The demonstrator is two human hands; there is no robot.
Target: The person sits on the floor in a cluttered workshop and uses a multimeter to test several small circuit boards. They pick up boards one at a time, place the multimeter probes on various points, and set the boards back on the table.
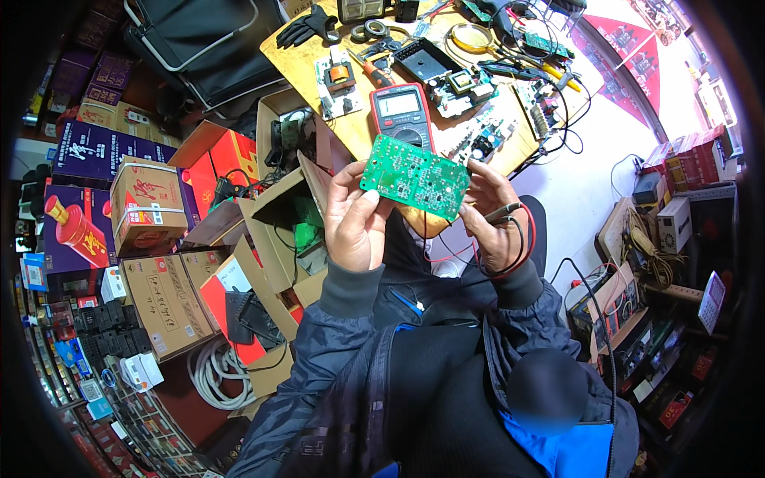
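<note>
A green circuit board (416,177) is held up between my two hands, its soldered side facing me. My left hand (356,221) pinches its left end, thumb on the face. At the right end, my right hand (496,219) grips the board's edge, and the multimeter's test probes (505,211) are tucked in the same hand, their red and black leads looping over the wrist. Just behind the board, a red and grey multimeter (401,111) lies on the table, its lower part partly covered by the board.
The yellow table (291,60) carries a board with an orange transformer (340,76), a black heatsink case (430,62), a screwdriver (378,73), tape rolls (373,30), a black glove (307,28) and a magnifying glass (472,37). Open cartons (275,215) stand left; a coiled grey hose (215,382) lies below them.
</note>
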